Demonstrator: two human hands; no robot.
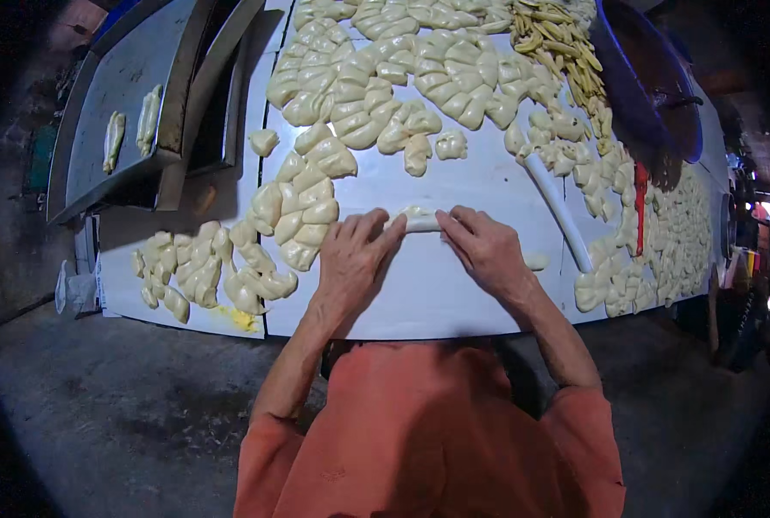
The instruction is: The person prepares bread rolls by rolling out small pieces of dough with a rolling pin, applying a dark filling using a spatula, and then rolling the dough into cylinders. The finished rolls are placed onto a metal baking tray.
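Note:
A short rolled strip of pale dough [420, 221] lies across the white tabletop [385, 306] in front of me. My left hand [356, 250] pinches its left end, fingers bent and thumb side against it. At the other end, my right hand [486, 248] closes its thumb and fingertips on the dough. Just beyond are separate dough lumps [451, 145]. A large spread of glossy, cut dough pieces [359, 95] covers the far side and curves down beside my left hand. To the right of my right hand lies a small dough scrap [536, 261].
A white rolling rod [558, 211] slants at the right, near a red bar-shaped tool [640, 207] among more dough. Yellowish-brown strips [558, 47] heap beside a blue basin [691, 121]. Metal trays [100, 82] stand far left, one holding two dough rolls [148, 121]. A yellow smear [243, 319] marks the front edge.

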